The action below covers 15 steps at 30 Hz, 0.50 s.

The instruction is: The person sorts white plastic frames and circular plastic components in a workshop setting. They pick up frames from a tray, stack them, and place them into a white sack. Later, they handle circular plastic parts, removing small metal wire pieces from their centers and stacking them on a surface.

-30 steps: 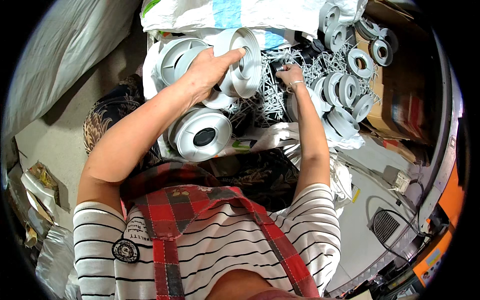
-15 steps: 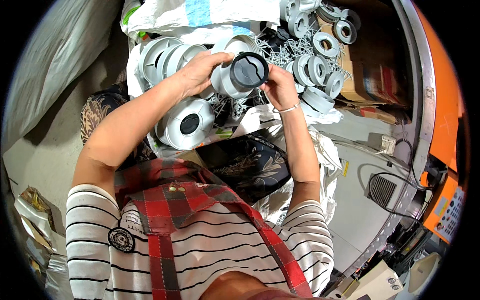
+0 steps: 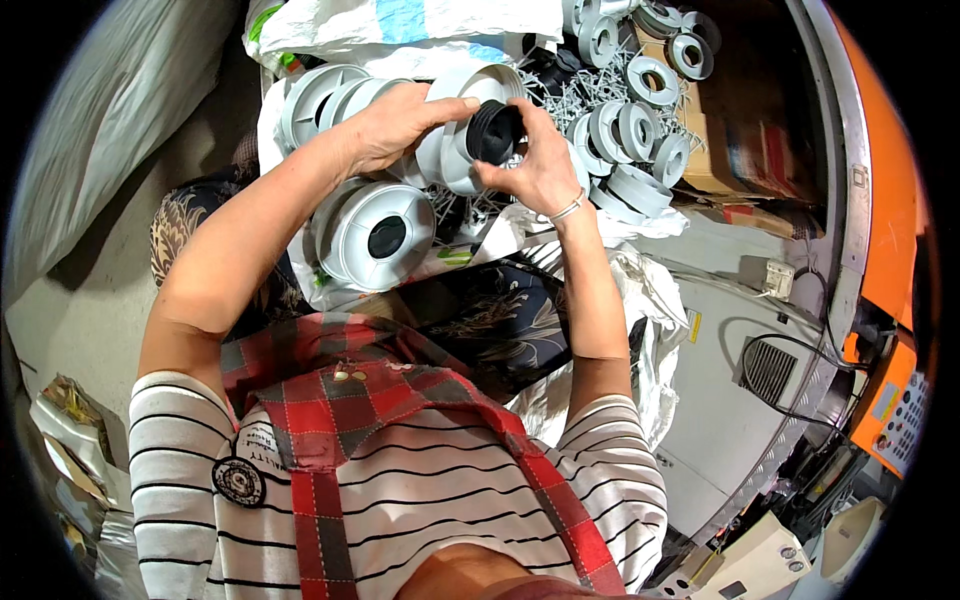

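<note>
My left hand point(image 3: 392, 128) is closed on a light grey round flanged plastic part point(image 3: 455, 163), its thumb along the upper edge. Pinched between the thumb and fingers of my right hand point(image 3: 545, 168) is a black round cap with a ribbed, thread-like side point(image 3: 494, 133). The cap sits close against the right side of the grey part; whether it is seated in it I cannot tell. Below my left hand rests a wide grey flanged disc point(image 3: 350, 243) with a dark round centre.
More large grey flanged parts point(image 3: 303, 108) stand behind my left hand. Beyond my right hand lie several grey rings point(image 3: 634, 137) and a heap of thin grey plastic pieces point(image 3: 590, 97). White sacking point(image 3: 450, 22) is at the back; an orange machine point(image 3: 885, 200) stands on the right.
The black cap has turned: its grey inner face and rim showed before, its ribbed black side shows now. My right hand has shifted left and wraps further round it.
</note>
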Motion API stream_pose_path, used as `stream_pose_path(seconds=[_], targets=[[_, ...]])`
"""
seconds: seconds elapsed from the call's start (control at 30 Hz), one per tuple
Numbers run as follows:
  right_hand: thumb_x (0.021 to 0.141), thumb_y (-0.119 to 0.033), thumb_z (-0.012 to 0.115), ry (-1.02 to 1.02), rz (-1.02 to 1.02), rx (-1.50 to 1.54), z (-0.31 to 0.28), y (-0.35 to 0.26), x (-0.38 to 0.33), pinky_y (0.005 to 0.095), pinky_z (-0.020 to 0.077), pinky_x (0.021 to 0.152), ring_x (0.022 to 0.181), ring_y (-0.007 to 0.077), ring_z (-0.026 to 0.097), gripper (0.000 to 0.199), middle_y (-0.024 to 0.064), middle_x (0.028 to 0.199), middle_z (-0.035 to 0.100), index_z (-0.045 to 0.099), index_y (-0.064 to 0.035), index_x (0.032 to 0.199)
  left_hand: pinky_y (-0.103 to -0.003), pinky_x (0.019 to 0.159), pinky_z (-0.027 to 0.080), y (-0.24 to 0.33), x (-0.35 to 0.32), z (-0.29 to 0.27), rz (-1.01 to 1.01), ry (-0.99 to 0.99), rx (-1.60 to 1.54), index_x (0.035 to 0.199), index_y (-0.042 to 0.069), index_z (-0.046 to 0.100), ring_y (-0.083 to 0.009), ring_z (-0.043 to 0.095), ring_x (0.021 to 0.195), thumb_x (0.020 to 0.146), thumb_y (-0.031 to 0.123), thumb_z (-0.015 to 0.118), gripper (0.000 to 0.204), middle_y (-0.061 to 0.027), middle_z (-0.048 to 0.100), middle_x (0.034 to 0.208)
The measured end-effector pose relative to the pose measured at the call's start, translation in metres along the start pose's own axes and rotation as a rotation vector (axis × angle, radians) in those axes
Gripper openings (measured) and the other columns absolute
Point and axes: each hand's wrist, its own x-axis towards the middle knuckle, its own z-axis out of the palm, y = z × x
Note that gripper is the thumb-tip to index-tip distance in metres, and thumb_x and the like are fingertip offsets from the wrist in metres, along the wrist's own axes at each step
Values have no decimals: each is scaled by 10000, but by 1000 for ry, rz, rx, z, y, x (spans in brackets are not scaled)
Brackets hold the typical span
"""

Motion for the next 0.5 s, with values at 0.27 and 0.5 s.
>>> stream_pose_path(seconds=[0.27, 0.5], targets=[[576, -58, 775, -8, -173, 29, 4, 6, -3, 343, 469, 878, 994, 294, 528, 757, 147, 1062, 475, 410, -57, 1239, -256, 802, 454, -8, -1, -2, 24, -34, -38, 1083, 7, 570, -101, 551, 901, 814, 281, 691, 402, -28, 596, 993], [553, -33, 774, -47, -119, 62, -1, 5, -3, 355, 466, 860, 997, 296, 524, 748, 136, 1065, 494, 447, -67, 1225, -284, 818, 486, 9, -7, -4, -64, -125, 96, 1170, 7, 533, -120, 591, 917, 846, 214, 661, 405, -41, 610, 1055]])
